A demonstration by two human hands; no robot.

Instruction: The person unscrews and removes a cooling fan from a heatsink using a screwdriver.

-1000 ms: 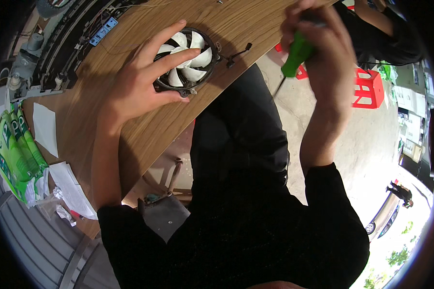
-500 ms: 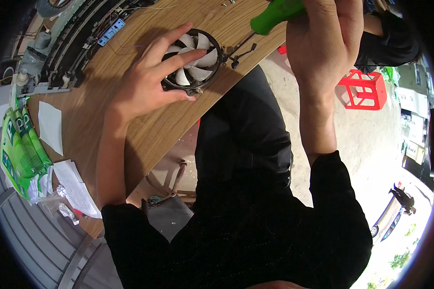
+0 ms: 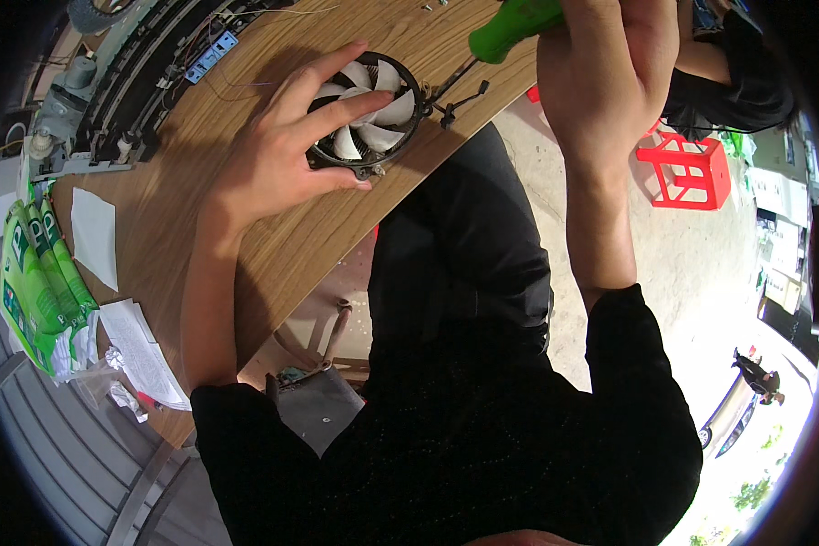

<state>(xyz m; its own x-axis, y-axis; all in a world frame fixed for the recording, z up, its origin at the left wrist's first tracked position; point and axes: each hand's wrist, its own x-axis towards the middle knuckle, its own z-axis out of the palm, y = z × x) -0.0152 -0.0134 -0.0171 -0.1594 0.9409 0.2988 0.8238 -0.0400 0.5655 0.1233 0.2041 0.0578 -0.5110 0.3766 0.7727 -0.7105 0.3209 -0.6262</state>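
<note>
A round cooling fan (image 3: 394,111) with pale blades in a black frame sits near the edge of the wooden table (image 3: 278,241). My left hand (image 3: 287,136) grips it, fingers over the blades and thumb at the rim's near side. My right hand (image 3: 605,86) is closed around the green handle of a screwdriver (image 3: 510,35). The screwdriver's dark shaft slants down to the fan's right rim; the exact contact of the tip is too small to make out. A short black cable with a connector (image 3: 464,103) sticks out from that side of the fan.
At the far left of the table lies a dark machine assembly (image 3: 136,91) with a blue strip (image 3: 211,58). Green plastic packs (image 3: 41,278) and white paper (image 3: 141,355) lie along the left edge. A red stool (image 3: 692,173) stands on the floor, near another person's dark sleeve (image 3: 737,82).
My right hand and the screwdriver have shifted very slightly to the left. My left hand keeps its grip on the fan in nearly the same place.
</note>
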